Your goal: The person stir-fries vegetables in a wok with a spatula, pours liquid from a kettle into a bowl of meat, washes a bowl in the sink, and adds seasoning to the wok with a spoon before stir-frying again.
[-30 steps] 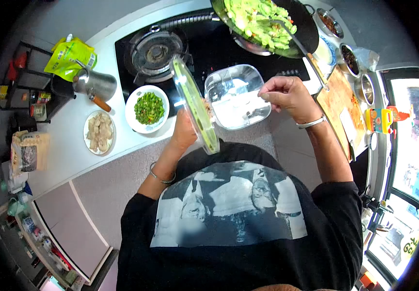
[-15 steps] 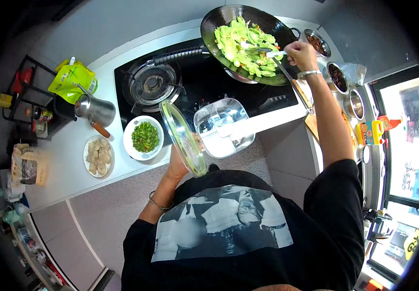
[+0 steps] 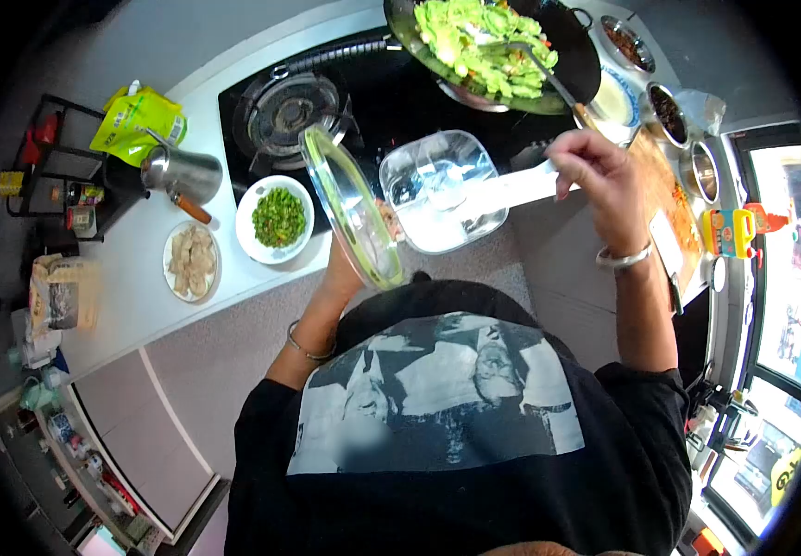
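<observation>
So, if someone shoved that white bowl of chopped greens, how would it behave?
The white bowl would probably slide without bending, since its wall looks rigid and smooth. The chopped greens look loose, so a hard jolt might spill some. Standing near the edge of the counter, it could also fall if pushed outward.

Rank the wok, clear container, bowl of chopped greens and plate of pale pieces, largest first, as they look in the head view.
1. Wok, though the picture's top edge cuts it off
2. Clear container
3. Bowl of chopped greens
4. Plate of pale pieces
</observation>
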`<state>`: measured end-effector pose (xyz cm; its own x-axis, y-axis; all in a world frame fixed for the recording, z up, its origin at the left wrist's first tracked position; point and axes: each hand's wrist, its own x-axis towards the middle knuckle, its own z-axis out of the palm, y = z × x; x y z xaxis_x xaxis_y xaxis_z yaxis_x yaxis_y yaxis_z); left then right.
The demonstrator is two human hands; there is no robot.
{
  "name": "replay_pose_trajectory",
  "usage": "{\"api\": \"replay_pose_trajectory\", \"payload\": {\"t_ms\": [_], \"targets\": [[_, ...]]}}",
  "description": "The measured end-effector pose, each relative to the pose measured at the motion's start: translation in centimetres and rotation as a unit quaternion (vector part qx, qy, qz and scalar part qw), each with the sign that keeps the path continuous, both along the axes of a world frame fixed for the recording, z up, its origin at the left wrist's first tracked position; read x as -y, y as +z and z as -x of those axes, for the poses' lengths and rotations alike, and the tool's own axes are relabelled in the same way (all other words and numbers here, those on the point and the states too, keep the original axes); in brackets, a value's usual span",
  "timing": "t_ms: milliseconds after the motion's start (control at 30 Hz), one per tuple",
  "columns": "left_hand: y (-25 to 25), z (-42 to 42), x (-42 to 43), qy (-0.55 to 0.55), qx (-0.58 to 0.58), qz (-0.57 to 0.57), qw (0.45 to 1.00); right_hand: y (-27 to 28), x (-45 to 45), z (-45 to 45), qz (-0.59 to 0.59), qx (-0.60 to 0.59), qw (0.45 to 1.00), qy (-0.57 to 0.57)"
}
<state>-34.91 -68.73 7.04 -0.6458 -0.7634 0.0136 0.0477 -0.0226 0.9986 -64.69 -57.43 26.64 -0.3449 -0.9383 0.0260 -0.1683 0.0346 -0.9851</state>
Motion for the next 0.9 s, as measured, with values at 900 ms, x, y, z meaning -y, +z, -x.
{"api": "replay_pose_trajectory", "payload": {"t_ms": [900], "targets": [[3.3,0.5,-2.0,0.031,0.068,0.041,0.996,-5.4,0.4,-7.8,0.088,-0.278,0.943,0.158]]}}
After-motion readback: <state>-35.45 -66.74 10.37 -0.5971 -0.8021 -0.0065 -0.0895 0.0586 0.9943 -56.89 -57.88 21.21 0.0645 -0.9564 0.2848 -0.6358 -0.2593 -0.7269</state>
